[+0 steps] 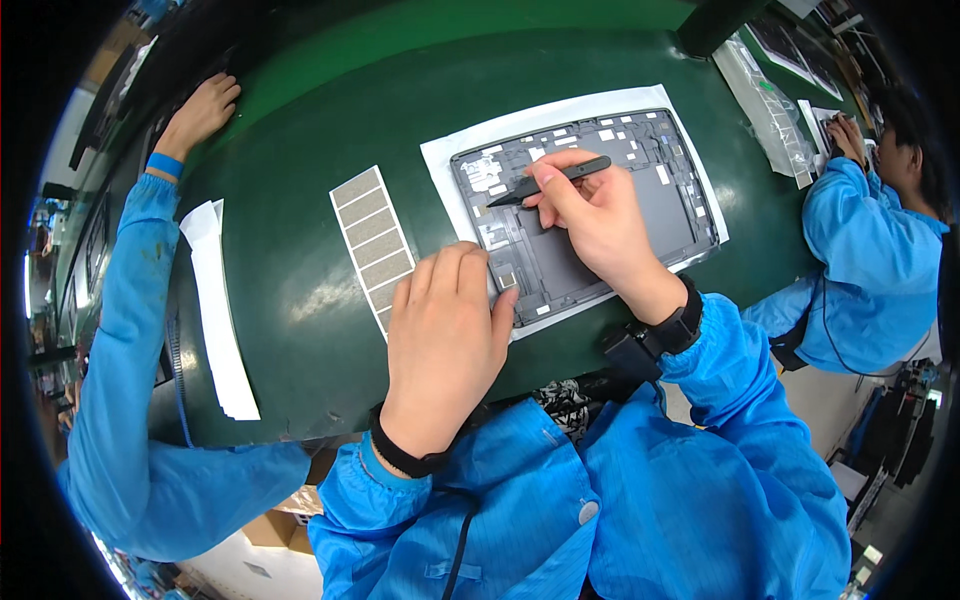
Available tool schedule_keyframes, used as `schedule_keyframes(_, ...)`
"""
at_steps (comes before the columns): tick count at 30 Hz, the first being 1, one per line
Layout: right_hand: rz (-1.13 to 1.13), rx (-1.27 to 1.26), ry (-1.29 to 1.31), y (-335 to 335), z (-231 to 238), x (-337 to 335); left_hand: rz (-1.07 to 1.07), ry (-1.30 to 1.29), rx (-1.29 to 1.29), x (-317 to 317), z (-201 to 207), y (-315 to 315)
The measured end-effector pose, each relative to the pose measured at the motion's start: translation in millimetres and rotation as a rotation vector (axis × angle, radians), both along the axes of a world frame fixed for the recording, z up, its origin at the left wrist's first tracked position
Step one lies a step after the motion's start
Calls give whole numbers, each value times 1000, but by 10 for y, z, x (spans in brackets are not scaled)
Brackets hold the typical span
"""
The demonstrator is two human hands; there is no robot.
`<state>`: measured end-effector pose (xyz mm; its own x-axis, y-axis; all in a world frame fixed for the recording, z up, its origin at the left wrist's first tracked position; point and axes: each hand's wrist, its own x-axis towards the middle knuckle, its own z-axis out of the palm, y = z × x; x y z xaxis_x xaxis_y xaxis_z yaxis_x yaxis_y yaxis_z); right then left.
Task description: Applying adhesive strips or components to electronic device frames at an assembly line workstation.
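Observation:
A grey tablet back housing dotted with small white pads lies on a white sheet on the green table. My right hand is closed round a pair of black tweezers, held over the housing's left part. The tips come down at a spot near its left edge; whether they grip anything is too small to tell. My left hand rests with fingers stretched and thumb apart along the housing's lower left edge. Beside its fingers lies a white strip with several grey-brown rectangular pieces, its lower end partly hidden.
White paper strips lie farther left. Another person's arm reaches onto the table's far left. A co-worker in blue sits at the right, near a clear plastic strip. A dark post stands at the back.

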<state>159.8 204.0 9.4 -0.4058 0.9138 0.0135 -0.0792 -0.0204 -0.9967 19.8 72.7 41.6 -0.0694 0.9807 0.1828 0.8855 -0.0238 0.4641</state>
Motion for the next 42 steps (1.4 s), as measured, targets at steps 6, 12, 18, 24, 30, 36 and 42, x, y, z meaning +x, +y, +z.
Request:
schedule_keyframes(6,24,-3,15,9,-14,4,7,-30,-32,7,20,34)
schedule_keyframes(12,5,13,-9,17,-48,12,-7,-6,-18,62,25,44)
schedule_keyframes(18,26,18,-19,14,-29,0,17,2,-15,74,23,58)
schedule_keyframes(24,6,25,-8,24,-42,10,7,7,-31,86,24,84)
schedule_keyframes(30,12,24,-31,7,3,-8,51,-5,-45,141,32,87)
schedule_keyframes(36,0,7,-49,5,-18,7,22,139,0,334,-86,124)
schedule_keyframes(42,-2,31,-46,27,-37,32,20,171,8,480,-164,201)
